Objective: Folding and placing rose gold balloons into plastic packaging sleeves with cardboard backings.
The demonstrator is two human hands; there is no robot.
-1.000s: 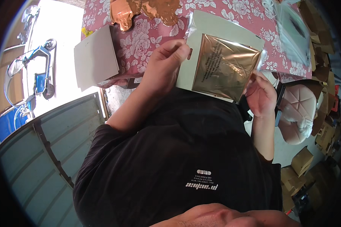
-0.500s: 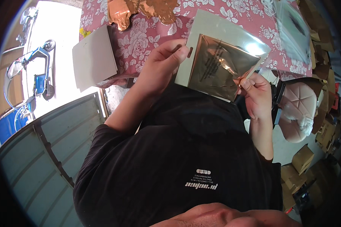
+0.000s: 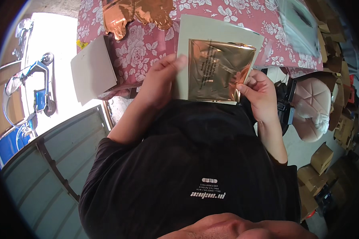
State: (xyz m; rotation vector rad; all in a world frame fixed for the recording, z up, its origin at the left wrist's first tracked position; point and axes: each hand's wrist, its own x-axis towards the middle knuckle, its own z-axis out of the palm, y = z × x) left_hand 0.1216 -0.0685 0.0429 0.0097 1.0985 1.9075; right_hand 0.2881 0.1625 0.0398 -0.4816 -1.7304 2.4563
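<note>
In front of my chest is a clear plastic packet [image 3: 182,85] with a white card [image 3: 221,28] and a folded copper-coloured foil sheet [image 3: 223,69] inside. Dark print runs over its front. My left hand [image 3: 160,77] is closed at the packet's left edge, thumb on top and slightly blurred, its other fingers mostly hidden. At the lower right edge, my right hand [image 3: 261,93] pinches the packet between thumb and fingers. Beyond it, shiny copper foil pieces [image 3: 137,14] with wavy edges lie on the floral tablecloth [image 3: 133,49].
A stack of pale cards [image 3: 92,69] sits at the table's left corner, a yellow item [image 3: 81,44] beside it. Clear plastic bags [image 3: 299,30] lie at the far right. A padded stool [image 3: 313,107] and cardboard boxes [image 3: 321,157] stand to the right, a metal panel [image 3: 64,151] to the left.
The packet has moved left and slightly lower, turning more upright before me. Both hands have shifted left with it, and the left hand has slid lower along its edge.
</note>
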